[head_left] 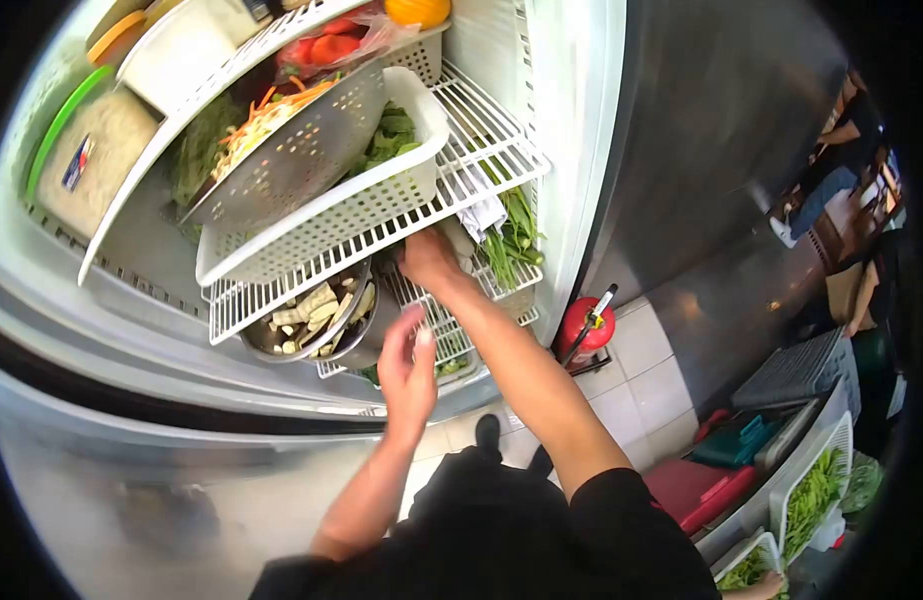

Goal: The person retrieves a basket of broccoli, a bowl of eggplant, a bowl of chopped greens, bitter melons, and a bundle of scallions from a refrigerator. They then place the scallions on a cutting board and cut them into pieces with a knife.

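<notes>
My right hand (429,260) reaches into the fridge below a white wire shelf (486,150); its fingers are hidden, and what they touch does not show. Close to it are leafy green stalks (516,240) with a white wrapping (481,215). My left hand (408,375) is raised in front of the lower shelf, fingers stretched and holding nothing. Beside it stand metal bowls (371,335) with pale, dark-skinned cut pieces (321,310). Above, a white perforated basket (311,235) holds green leaves and a tilted metal colander (291,150) of shredded vegetables.
The fridge door's shelves hold a green-lidded tub (96,160) and a white container (176,55). A red fire extinguisher (586,325) stands on the tiles to the right. Farther right are crates of greens (811,500), a person's hand (766,588) and other people.
</notes>
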Action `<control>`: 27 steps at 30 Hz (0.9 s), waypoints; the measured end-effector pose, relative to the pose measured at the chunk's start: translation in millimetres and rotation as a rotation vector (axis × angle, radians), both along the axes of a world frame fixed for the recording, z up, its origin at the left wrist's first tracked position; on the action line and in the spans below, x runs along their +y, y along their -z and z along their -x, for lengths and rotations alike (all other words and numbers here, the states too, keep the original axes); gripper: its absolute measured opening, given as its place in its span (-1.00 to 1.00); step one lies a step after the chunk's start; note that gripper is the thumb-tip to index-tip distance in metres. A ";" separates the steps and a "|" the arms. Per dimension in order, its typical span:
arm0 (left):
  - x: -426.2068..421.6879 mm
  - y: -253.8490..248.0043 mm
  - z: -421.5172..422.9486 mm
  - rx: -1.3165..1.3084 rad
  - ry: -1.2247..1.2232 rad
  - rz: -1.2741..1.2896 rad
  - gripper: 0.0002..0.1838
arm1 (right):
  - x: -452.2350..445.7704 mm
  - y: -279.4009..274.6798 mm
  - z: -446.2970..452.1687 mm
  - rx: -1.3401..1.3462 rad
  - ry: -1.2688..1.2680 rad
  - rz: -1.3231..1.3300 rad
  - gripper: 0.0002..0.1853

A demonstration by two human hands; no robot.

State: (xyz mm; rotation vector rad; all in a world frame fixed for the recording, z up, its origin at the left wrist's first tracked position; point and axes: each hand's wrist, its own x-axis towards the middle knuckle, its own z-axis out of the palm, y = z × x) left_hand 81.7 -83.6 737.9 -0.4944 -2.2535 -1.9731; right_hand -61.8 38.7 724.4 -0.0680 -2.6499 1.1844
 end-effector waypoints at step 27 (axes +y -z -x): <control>-93.6 62.2 -6.4 -0.315 -0.222 -0.482 -0.55 | -63.3 42.4 19.4 0.456 0.168 -0.213 -0.69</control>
